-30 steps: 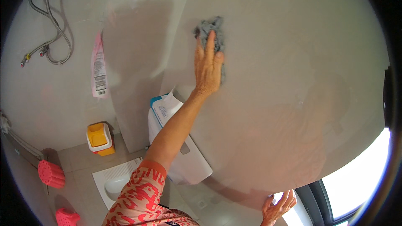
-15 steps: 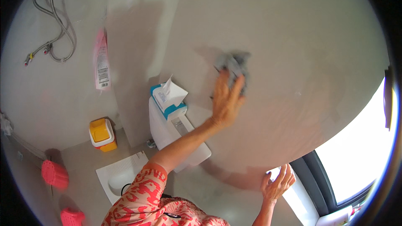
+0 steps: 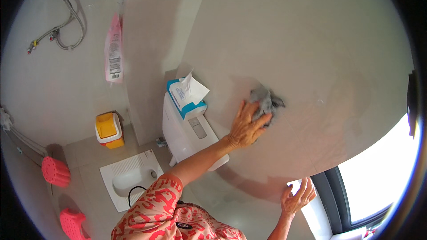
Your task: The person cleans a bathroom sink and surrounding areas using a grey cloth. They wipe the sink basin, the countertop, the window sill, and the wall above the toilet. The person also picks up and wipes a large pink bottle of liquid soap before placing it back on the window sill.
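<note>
A crumpled grey cloth (image 3: 265, 102) is pressed against the smooth beige wall under the fingers of my left hand (image 3: 246, 126). That arm reaches across a white toilet cistern (image 3: 178, 126). Lower down to the right, my right hand (image 3: 297, 199) rests at the inner edge of the white window sill (image 3: 316, 222). Its fingers are bent a little and apart, with nothing visible in them. A blue and white tissue pack (image 3: 183, 100) lies on top of the cistern, with one tissue sticking out.
Below left is a white squat toilet (image 3: 114, 162), with a yellow and white bin (image 3: 110, 134) behind it. Red stools (image 3: 56, 171) stand at far left. A pink pouch (image 3: 114, 53) and metal hoses (image 3: 71, 15) hang on the wall. A dark window frame (image 3: 332, 198) borders the right.
My left hand has moved the grey cloth down and slightly right along the wall. The view has shifted a little. My right hand keeps its place at the sill.
</note>
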Tool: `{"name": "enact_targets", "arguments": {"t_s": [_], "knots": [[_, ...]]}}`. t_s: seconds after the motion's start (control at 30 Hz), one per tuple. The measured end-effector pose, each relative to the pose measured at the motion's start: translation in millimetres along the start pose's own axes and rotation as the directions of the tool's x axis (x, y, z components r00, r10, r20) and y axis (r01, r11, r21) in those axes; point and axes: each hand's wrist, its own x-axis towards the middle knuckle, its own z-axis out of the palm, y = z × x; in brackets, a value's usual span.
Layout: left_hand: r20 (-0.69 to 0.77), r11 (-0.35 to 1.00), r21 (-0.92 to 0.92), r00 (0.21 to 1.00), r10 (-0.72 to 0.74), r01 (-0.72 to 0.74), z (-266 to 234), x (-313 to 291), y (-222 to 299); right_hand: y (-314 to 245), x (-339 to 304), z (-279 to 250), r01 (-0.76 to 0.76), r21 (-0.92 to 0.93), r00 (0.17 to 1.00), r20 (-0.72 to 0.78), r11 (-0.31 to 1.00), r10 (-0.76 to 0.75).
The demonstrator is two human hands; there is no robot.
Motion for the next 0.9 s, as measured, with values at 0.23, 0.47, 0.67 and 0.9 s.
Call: {"name": "enact_targets", "arguments": {"t_s": [0.23,0.47,0.67,0.9], "knots": [[-0.227,0.937,-0.106,0.909,-0.35,0.334,-36.3,51.7,-55.6,0.6,-0.7,-1.8,-0.004,-0.003,0.999,0.042,1.0,0.004],[-0.377,0.906,-0.179,0.824,-0.423,0.383,-57.2,91.5,-113.2,0.2,-0.1,-2.4,-0.01,0.001,0.999,0.034,1.0,0.01],[-0.336,0.903,-0.11,0.839,-0.428,0.416,-40.5,69.7,-89.2,-1.9,5.2,-4.5,0.019,0.019,1.0,0.02,1.0,-0.019],[-0.274,0.845,-0.092,0.802,-0.531,0.527,9.8,-13.6,7.4,5.3,1.8,-4.4,0.069,0.13,0.997,-0.051,0.989,-0.063]]}}
